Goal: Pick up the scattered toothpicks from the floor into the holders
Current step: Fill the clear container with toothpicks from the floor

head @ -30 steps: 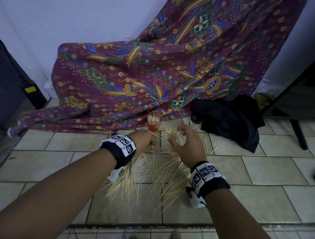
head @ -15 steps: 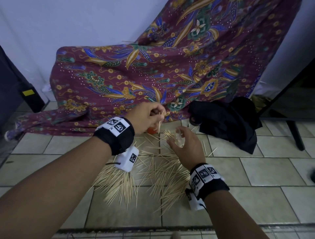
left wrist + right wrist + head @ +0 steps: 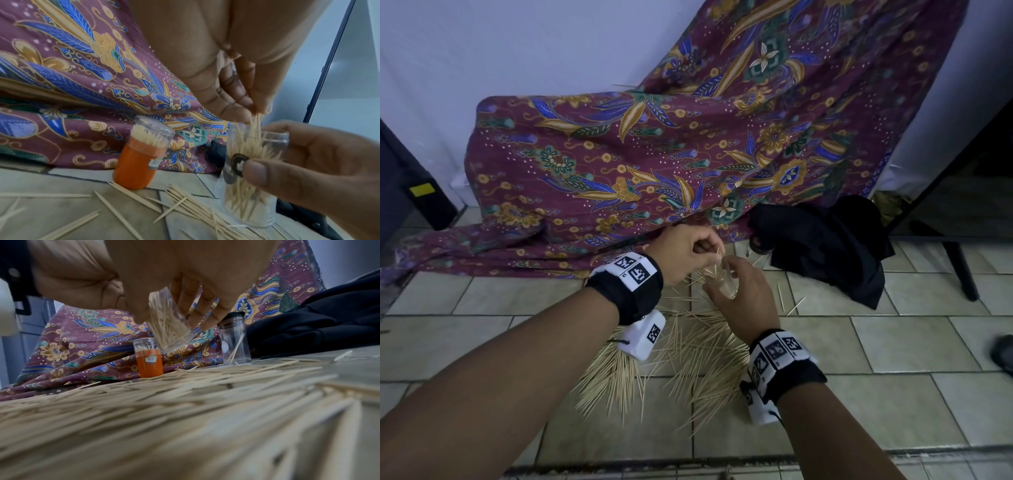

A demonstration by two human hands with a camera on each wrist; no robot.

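Pale wooden toothpicks (image 3: 688, 359) lie scattered over the tiled floor in front of me. My right hand (image 3: 722, 278) grips a clear plastic holder (image 3: 727, 287), partly filled with toothpicks, lifted off the floor and tilted. In the left wrist view my left hand (image 3: 255, 112) pinches a small bunch of toothpicks (image 3: 256, 123) with their tips inside the mouth of the clear holder (image 3: 252, 164). An orange holder (image 3: 141, 160) with a clear top, packed with toothpicks, stands upright on the floor by the cloth; the right wrist view shows the orange holder (image 3: 149, 360) left of the held holder (image 3: 170, 327).
A maroon flowered cloth (image 3: 654, 154) drapes down behind the holders. A black garment (image 3: 825, 246) lies to the right, with a nearly empty black-lidded clear jar (image 3: 234, 340) before it. A dark furniture leg (image 3: 959, 267) stands far right, a dark box (image 3: 400, 178) far left.
My left hand rose from the floor pile with a pinch of toothpicks and moved right to the clear holder's mouth. My right hand lifted that holder off the floor.
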